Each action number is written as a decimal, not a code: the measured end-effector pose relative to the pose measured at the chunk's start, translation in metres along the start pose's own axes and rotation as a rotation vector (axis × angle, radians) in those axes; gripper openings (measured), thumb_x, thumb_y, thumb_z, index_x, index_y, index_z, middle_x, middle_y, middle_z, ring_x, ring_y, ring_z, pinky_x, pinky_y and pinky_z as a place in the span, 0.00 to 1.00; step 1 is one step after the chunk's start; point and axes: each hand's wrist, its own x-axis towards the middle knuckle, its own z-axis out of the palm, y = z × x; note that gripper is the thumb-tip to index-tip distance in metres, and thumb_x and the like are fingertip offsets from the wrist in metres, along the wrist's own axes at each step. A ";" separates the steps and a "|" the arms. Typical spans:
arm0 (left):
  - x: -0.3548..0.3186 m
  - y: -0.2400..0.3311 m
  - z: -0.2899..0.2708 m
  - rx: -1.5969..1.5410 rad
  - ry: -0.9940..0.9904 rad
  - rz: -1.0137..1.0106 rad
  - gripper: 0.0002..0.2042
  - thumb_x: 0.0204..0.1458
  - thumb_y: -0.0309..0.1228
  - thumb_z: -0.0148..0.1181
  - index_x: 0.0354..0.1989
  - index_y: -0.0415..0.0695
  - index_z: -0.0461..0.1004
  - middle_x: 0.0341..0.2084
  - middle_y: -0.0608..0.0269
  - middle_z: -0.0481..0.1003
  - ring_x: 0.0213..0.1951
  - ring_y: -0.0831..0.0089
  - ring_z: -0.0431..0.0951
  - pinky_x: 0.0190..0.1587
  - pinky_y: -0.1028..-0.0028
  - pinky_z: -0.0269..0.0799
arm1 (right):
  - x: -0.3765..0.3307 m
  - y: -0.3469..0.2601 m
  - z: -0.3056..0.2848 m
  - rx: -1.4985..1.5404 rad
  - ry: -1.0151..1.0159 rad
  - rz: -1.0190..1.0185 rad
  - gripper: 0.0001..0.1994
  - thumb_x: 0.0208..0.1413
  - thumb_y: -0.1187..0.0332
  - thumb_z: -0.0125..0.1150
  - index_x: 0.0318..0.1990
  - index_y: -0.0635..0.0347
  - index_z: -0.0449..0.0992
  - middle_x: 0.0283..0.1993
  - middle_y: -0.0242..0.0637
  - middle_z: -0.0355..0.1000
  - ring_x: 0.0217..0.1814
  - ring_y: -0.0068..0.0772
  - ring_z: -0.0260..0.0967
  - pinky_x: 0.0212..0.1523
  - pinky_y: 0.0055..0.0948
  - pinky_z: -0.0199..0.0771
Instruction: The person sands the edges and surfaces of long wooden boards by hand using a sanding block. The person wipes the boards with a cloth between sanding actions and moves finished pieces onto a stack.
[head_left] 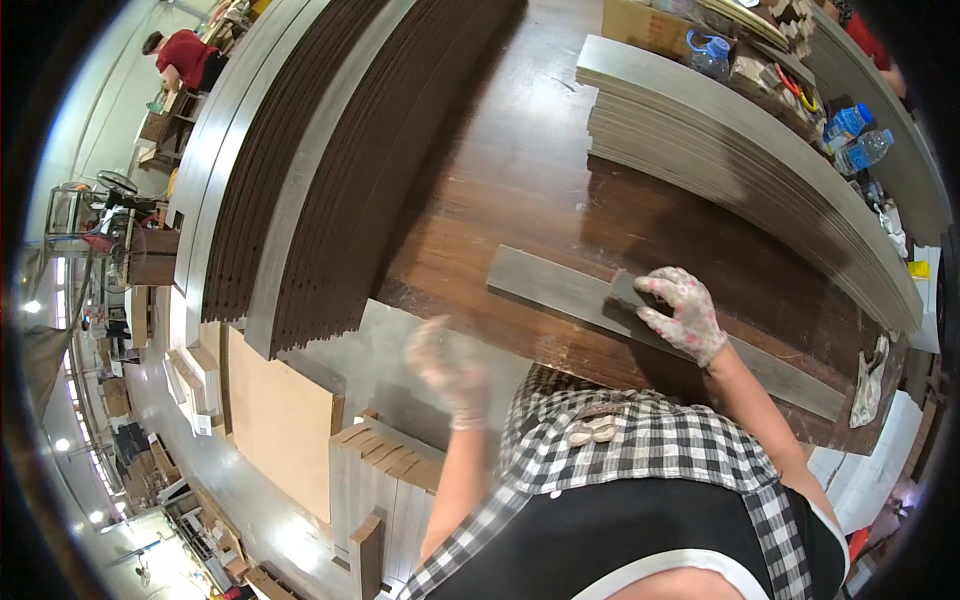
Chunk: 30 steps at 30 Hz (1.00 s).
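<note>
A long grey-brown plank (550, 286) lies on the dark wooden table in front of me, close to its near edge. On top of it, my right hand (685, 312), in a white glove with pink spots, grips a small dark rectangular block (626, 291) between thumb and fingers. Whether the block is wood or a sanding block I cannot make out. My left hand (445, 370), gloved too, is raised beyond the plank's left end, near the table edge. Motion smears its fingers, and nothing can be made out in it.
Tall stacks of planks (290, 200) stand to the left, and another plank stack (740, 125) lies at the far right. Water bottles (862, 150) stand behind that one. A crumpled white glove (870, 385) hangs at the table's right corner. Boards (385, 480) stand below left; a person (185, 60) works far away.
</note>
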 end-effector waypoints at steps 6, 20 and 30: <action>0.088 -0.061 -0.077 0.286 0.589 0.275 0.26 0.67 0.36 0.46 0.68 0.33 0.54 0.68 0.45 0.59 0.65 0.57 0.66 0.66 0.61 0.64 | 0.050 -0.009 0.016 0.009 -0.020 -0.048 0.17 0.49 0.61 0.67 0.47 0.53 0.78 0.45 0.40 0.75 0.49 0.45 0.72 0.50 0.41 0.73; 0.088 0.013 -0.072 0.214 0.444 0.223 0.30 0.68 0.40 0.36 0.71 0.31 0.44 0.70 0.38 0.48 0.69 0.49 0.55 0.70 0.51 0.56 | 0.084 -0.001 0.026 0.001 -0.106 -0.045 0.18 0.50 0.60 0.66 0.48 0.55 0.76 0.43 0.41 0.73 0.48 0.47 0.71 0.48 0.43 0.72; 0.059 0.054 0.007 -0.268 0.029 0.047 0.24 0.66 0.34 0.45 0.67 0.35 0.53 0.63 0.45 0.57 0.62 0.54 0.63 0.64 0.59 0.62 | 0.075 -0.025 0.027 -0.011 0.110 -0.092 0.16 0.49 0.61 0.68 0.46 0.53 0.77 0.41 0.41 0.74 0.45 0.45 0.73 0.47 0.42 0.75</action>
